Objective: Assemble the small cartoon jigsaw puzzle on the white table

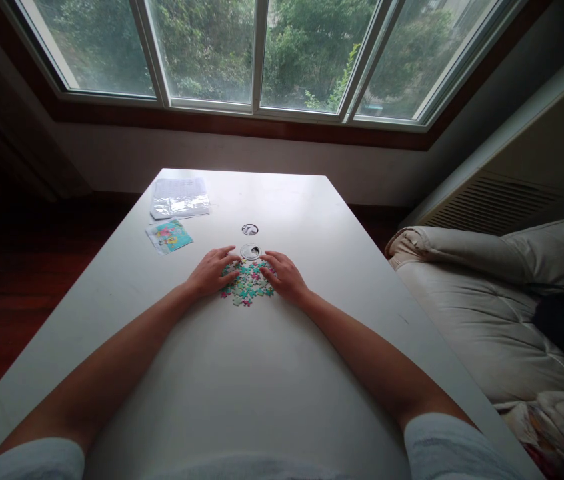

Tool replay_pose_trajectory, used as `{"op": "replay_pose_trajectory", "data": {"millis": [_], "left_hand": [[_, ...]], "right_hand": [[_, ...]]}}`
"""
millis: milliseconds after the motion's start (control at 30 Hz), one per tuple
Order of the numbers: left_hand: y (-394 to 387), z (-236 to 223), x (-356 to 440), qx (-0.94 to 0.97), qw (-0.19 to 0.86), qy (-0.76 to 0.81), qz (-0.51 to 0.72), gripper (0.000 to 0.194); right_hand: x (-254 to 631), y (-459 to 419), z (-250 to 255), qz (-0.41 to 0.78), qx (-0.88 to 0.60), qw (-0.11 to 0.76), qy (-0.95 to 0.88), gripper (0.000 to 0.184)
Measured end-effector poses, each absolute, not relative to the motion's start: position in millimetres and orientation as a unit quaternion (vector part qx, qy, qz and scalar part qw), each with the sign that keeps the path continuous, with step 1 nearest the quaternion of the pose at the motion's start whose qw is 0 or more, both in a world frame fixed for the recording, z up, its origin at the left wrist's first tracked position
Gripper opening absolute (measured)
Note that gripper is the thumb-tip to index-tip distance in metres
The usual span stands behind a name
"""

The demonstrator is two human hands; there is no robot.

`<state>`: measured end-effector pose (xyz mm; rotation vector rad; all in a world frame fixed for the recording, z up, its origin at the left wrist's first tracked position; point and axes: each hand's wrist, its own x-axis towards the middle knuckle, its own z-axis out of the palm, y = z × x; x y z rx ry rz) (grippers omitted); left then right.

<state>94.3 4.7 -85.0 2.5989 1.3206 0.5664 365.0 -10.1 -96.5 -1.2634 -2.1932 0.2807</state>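
Note:
A loose heap of small jigsaw puzzle pieces (248,285), mostly teal, green and pink, lies on the white table (247,387). My left hand (213,271) rests at the heap's left edge, its fingers spread and curved over the outer pieces. On the opposite side, my right hand (285,273) touches the right edge with its fingers apart. Neither hand appears to grip a piece. Just beyond the fingertips lies a round black-and-white disc (251,252), and a smaller round disc (249,229) is farther back.
Toward the back left of the table lies a clear plastic bag (180,197). Nearer is a colourful picture sheet (169,235). A cushioned pale sofa (482,313) stands along the right side. Behind the table is a wall with a wide window (257,53).

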Motion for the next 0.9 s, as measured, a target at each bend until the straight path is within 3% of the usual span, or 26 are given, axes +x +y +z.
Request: {"op": "replay_pose_trajectory", "data": {"millis": [333,633,900], "left_hand": [[-11,-88,109,0.876,0.067,0.454,0.151,0.054],[-33,-97,128,0.807,0.046,0.561,0.177,0.057],[-25,-97,122,0.842,0.072,0.52,0.128,0.07]], "right_hand": [[367,-9,-90,0.097,-0.492,0.367,-0.784,0.027],[369,-8,-95,0.097,-0.516,0.326,-0.786,0.024],[369,-10,-97,0.107,-0.506,0.298,-0.802,0.024]]}}
